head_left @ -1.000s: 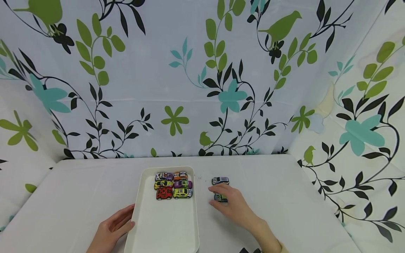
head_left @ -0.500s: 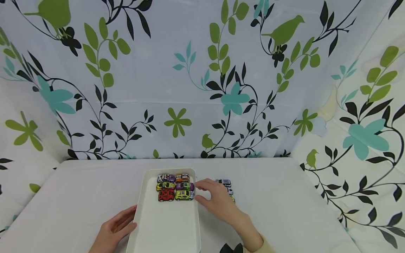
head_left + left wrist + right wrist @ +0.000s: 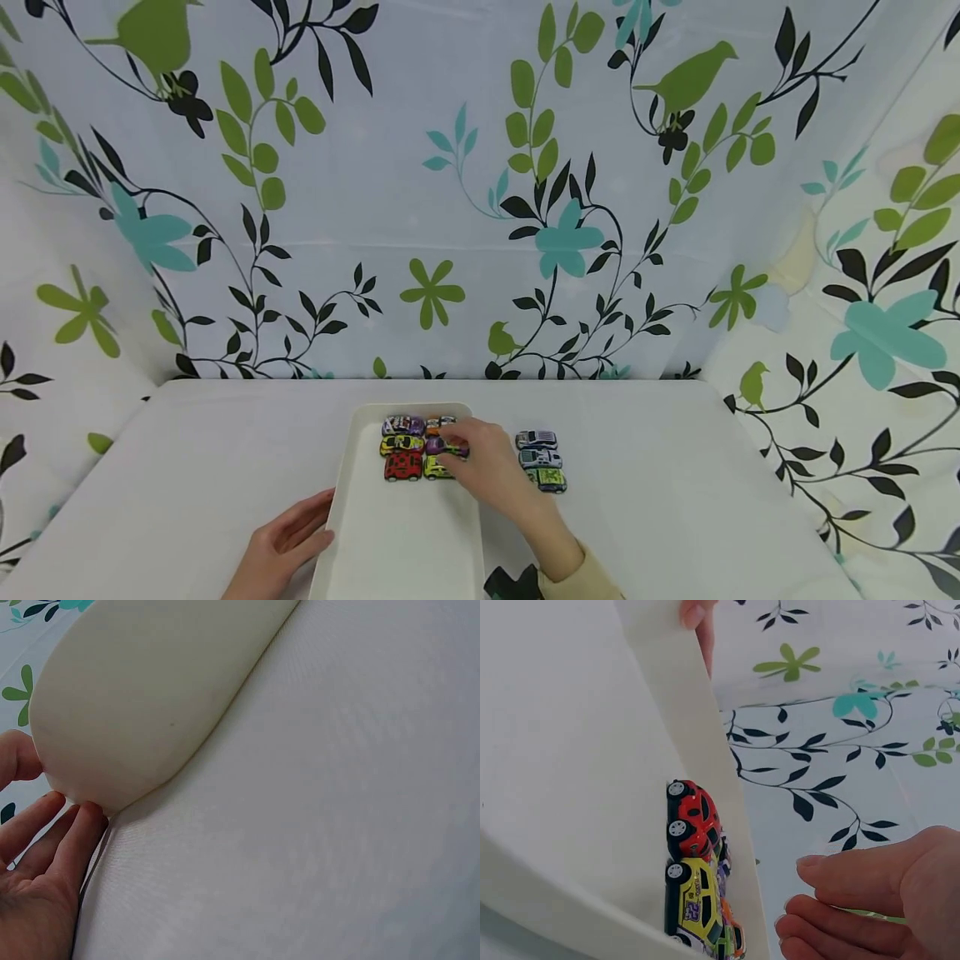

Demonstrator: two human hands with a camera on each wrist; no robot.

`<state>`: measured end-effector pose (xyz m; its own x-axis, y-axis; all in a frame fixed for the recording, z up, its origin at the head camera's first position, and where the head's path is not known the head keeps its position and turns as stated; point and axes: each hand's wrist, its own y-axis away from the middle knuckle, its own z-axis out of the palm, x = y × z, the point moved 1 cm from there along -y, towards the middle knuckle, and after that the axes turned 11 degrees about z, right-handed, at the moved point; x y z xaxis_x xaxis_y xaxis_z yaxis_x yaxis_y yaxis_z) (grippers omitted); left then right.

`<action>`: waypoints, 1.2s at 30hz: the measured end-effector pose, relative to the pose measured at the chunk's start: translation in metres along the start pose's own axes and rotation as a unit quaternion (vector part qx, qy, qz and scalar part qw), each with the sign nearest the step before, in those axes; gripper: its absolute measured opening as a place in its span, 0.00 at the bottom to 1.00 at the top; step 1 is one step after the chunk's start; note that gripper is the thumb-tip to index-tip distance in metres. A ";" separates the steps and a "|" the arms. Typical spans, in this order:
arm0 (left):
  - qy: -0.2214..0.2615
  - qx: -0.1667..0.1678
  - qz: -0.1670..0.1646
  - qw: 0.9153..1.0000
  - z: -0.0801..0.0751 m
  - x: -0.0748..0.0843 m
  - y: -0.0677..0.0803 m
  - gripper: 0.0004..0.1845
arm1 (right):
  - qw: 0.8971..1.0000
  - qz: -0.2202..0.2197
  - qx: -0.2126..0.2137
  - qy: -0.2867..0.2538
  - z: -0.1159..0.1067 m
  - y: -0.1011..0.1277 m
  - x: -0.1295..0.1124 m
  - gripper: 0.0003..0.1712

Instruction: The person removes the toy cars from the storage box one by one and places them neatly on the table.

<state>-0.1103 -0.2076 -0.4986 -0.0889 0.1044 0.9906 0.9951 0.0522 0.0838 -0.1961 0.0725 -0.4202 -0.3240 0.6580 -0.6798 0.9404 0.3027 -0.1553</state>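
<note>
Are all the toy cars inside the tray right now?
No, three toy cars sit on the white table beside the tray.

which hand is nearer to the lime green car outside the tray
Right. The right hand is over the right side of the tray, just left of the lime green car; the left hand is at the tray's left edge, across from it.

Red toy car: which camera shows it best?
Right wrist: the red toy car appears close up and side-on there. Head also shows it, but much smaller, among the other cars in the tray. Left wrist shows only the tray's outside.
</note>
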 end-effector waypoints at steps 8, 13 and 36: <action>0.000 0.001 -0.003 1.000 0.001 -0.001 0.000 0.36 | 0.998 0.010 -0.045 0.039 0.003 -0.004 0.013 0.17; 0.000 0.005 -0.010 1.000 0.001 0.000 0.000 0.36 | 0.995 -0.020 -0.071 0.072 0.009 -0.007 0.019 0.20; 0.000 0.005 -0.005 1.000 0.003 0.003 0.001 0.36 | 0.989 -0.063 -0.074 0.114 0.022 -0.007 0.031 0.19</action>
<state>-0.1092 -0.2041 -0.4960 -0.0982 0.1029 0.9898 0.9938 0.0621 0.0922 -0.2103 0.0755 -0.4563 -0.4681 0.7417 -0.4804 0.8713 0.4782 -0.1106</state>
